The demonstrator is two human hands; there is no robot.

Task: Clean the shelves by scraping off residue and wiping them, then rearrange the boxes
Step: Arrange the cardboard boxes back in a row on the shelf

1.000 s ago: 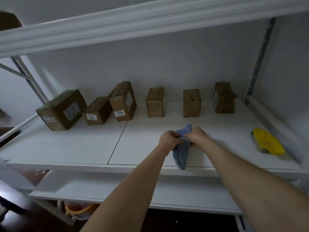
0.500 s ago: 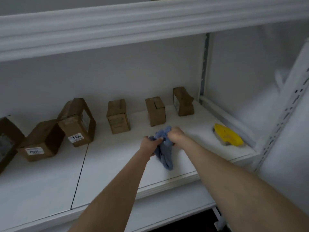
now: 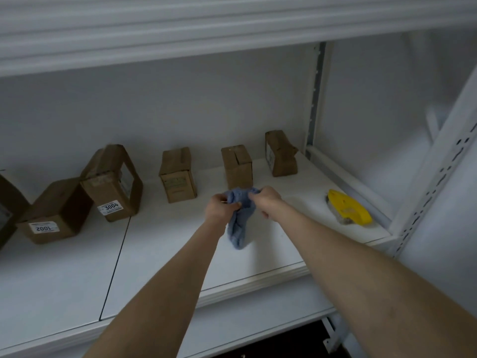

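A blue cloth (image 3: 240, 223) hangs above the white shelf (image 3: 167, 254), held at its top by both hands. My left hand (image 3: 220, 209) grips its left part and my right hand (image 3: 265, 200) pinches its right part. Along the back of the shelf stand several brown cardboard boxes: one labelled 2001 (image 3: 51, 210), a tilted one labelled 3004 (image 3: 113, 182), then three smaller boxes (image 3: 178, 175) (image 3: 237, 165) (image 3: 281, 153). A yellow scraper (image 3: 347, 207) lies on the shelf at the right.
Another box (image 3: 6, 208) is cut off at the left edge. An upper shelf (image 3: 206, 34) overhangs. A white perforated upright (image 3: 433, 177) frames the right side. A lower shelf (image 3: 258, 324) sits beneath.
The view has swung to the right, so the boxes sit further left in the picture. Both hands still hold the blue cloth and have spread slightly apart along its top.
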